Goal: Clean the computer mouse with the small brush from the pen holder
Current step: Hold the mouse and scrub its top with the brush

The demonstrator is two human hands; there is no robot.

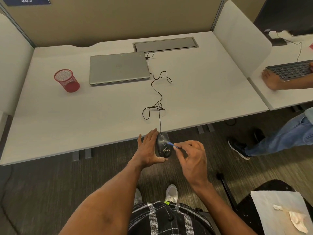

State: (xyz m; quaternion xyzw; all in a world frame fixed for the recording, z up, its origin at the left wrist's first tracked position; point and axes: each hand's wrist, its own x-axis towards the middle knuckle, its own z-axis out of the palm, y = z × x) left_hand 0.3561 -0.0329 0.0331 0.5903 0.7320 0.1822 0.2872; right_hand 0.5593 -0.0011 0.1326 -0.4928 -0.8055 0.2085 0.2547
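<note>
Both hands work at six o'clock, just off the desk (84, 116) edge. My left hand (149, 148) cradles the mouse (163, 146), thumb hooked round its rear. My right hand (191, 158) pinches the brush (171, 144), tip on the mouse's top. Pale specks, probably dust, show there, so brushing looks unfinished.
</note>
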